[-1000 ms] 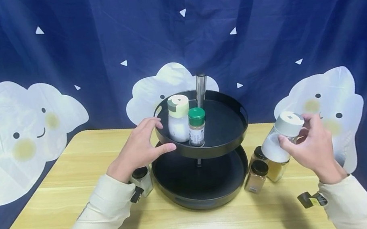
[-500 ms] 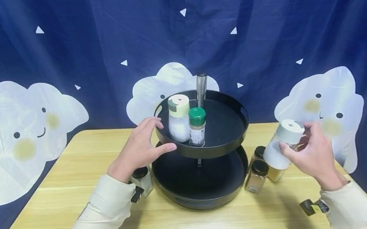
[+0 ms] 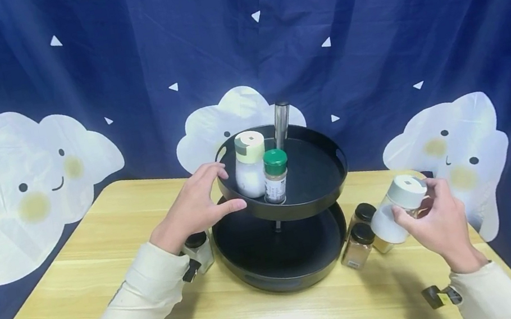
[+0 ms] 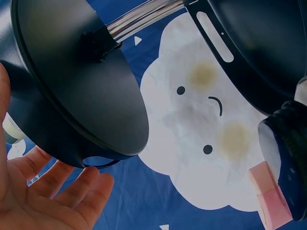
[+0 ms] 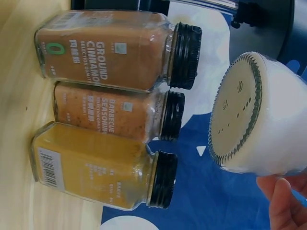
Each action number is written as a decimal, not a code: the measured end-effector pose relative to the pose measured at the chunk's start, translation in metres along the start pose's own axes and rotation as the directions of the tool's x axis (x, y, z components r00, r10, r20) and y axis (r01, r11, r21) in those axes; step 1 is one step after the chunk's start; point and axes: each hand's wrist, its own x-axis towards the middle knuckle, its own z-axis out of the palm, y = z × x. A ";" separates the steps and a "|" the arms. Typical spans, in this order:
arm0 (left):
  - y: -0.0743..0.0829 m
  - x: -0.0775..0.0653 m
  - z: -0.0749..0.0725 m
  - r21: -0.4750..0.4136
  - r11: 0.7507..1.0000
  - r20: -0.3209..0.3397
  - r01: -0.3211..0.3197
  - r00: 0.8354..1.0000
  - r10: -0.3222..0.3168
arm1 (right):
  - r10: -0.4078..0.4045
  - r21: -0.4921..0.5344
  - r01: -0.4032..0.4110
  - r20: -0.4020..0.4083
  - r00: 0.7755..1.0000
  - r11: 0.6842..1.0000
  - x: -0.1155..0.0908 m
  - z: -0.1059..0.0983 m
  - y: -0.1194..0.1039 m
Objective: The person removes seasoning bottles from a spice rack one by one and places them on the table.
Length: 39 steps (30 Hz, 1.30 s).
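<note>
My right hand [image 3: 436,222] grips a clear shaker bottle [image 3: 389,224] of white powder by its upper part, just under the pale grey lid. The bottle leans, and its ridged base [image 5: 236,109] shows in the right wrist view, apart from the row of jars. My left hand [image 3: 192,207] rests at the left rim of the black upper tray [image 3: 316,171], thumb at the front, fingers [image 4: 88,189] spread along the outer wall. On that tray stand another white-powder shaker [image 3: 250,174] and a small green-capped spice jar [image 3: 275,184].
Below is a wider black tray [image 3: 278,258] on the same metal post [image 3: 281,120]. Right of it stand black-capped jars: ground cinnamon [image 5: 100,52], barbecue seasoning [image 5: 110,112] and a yellow powder [image 5: 91,163]. Another black-capped jar [image 3: 202,253] stands by my left wrist.
My right hand has come down with the shaker bottle, which now hides most of the yellow jar in the head view. My left hand has stayed at the tray's rim.
</note>
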 end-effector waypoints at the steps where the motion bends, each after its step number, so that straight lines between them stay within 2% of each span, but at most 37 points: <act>1: 0.000 0.000 0.000 0.000 1.000 0.000 0.001 1.000 -0.001 | -0.004 0.001 0.004 -0.002 1.000 1.000 -0.001 0.000 0.001; 12: 0.002 0.001 0.000 -0.004 1.000 0.017 0.026 1.000 -0.026 | -0.005 -0.014 0.005 -0.002 1.000 1.000 -0.009 0.001 0.010; 19: 0.002 0.002 -0.001 0.003 1.000 0.011 0.016 1.000 -0.016 | 0.032 0.004 -0.032 0.000 1.000 0.999 -0.012 0.000 0.010; 39: 0.002 -0.001 -0.002 -0.009 1.000 0.016 0.026 1.000 -0.026 | 0.044 -0.056 -0.041 0.040 0.998 0.998 -0.024 0.005 0.024</act>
